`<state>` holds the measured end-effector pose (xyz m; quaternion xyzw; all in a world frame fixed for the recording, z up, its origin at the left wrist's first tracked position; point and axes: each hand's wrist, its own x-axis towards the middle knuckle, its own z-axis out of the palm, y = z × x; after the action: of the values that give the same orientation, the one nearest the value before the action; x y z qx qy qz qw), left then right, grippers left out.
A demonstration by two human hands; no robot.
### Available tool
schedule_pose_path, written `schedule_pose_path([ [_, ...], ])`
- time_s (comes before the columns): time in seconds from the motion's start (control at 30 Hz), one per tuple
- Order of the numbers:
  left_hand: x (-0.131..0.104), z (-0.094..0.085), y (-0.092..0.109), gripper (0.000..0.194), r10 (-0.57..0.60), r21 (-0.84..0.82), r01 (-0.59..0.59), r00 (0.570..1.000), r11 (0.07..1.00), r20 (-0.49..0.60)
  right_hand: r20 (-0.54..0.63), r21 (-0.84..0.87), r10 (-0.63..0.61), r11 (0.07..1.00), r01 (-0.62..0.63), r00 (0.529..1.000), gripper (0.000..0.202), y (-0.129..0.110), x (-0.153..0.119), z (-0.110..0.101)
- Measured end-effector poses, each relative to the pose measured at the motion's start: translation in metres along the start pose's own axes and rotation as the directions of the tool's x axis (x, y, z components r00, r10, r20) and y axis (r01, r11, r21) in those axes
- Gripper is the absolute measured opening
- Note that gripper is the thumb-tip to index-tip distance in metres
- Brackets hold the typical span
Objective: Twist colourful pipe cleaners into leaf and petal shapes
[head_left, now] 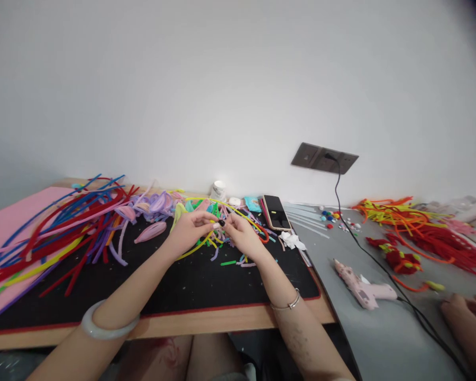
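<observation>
My left hand point(190, 230) and my right hand point(241, 233) meet over the middle of the black mat point(162, 288), fingertips pinched together. A yellow pipe cleaner point(194, 250) curves out from beneath my left hand and more yellow arcs over both hands; whether it is the piece held is unclear, since the fingers cover it. Short green, purple and pink pieces lie on the mat under and around the hands. A pink looped petal shape point(150, 232) rests to the left of my left hand.
Long coloured pipe cleaners point(75, 227) spread over a pink sheet point(27, 211) at left. A phone point(276, 212) and white tissue point(292, 241) lie right of my hands. On the grey table are a glue gun point(363, 286) with its cord and, at far right, another person's hand point(470, 323).
</observation>
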<state>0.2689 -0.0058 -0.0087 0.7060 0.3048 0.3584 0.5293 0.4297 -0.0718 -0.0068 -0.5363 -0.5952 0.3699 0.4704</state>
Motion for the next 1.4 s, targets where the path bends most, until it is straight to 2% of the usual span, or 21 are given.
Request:
schedule_pose_path([
  [0.23,0.003,-0.004,-0.007,0.035,-0.035,0.056,0.034,0.999,0.998,0.022,-0.001,0.113,0.094,0.989,-0.093,0.996,0.022,0.007,0.003,0.002],
  [0.43,0.001,-0.007,-0.004,0.032,-0.021,0.187,0.016,0.999,0.982,0.028,0.079,0.309,0.151,0.936,-0.169,0.985,0.025,0.010,0.003,0.005],
  [0.57,0.000,-0.009,0.000,0.030,-0.016,0.250,0.022,1.000,0.968,-0.024,0.099,0.408,0.163,0.893,-0.190,0.982,0.027,0.008,0.003,0.004],
  [0.67,-0.001,-0.010,-0.001,0.029,0.016,0.307,-0.002,0.999,0.952,-0.043,0.131,0.411,0.144,0.892,-0.187,0.981,0.026,0.006,0.003,-0.001],
  [0.77,-0.002,-0.012,-0.003,0.024,0.007,0.286,-0.010,1.000,0.958,0.012,0.238,0.404,0.164,0.880,-0.251,0.957,0.021,0.005,0.002,-0.006],
  [0.93,-0.004,-0.018,0.003,0.021,-0.090,0.204,0.063,0.988,0.977,0.127,0.369,0.473,0.253,0.777,-0.415,0.894,0.010,0.005,0.000,-0.011],
  [1.07,-0.002,-0.022,0.012,0.018,-0.124,0.219,0.087,0.979,0.972,0.159,0.437,0.480,0.237,0.754,-0.448,0.868,0.015,0.007,0.002,-0.011],
  [1.13,0.000,-0.022,0.017,0.017,-0.129,0.234,0.089,0.979,0.968,0.161,0.426,0.507,0.199,0.755,-0.416,0.882,0.020,0.007,0.003,-0.008],
  [1.27,0.006,-0.021,0.024,0.020,-0.118,0.208,0.085,0.981,0.975,0.154,0.282,0.597,0.161,0.742,-0.304,0.946,0.024,0.004,0.005,0.001],
  [1.4,0.010,-0.023,0.023,0.018,-0.085,0.152,0.060,0.982,0.987,0.167,0.255,0.620,0.121,0.741,-0.258,0.959,0.026,0.001,0.008,0.009],
])
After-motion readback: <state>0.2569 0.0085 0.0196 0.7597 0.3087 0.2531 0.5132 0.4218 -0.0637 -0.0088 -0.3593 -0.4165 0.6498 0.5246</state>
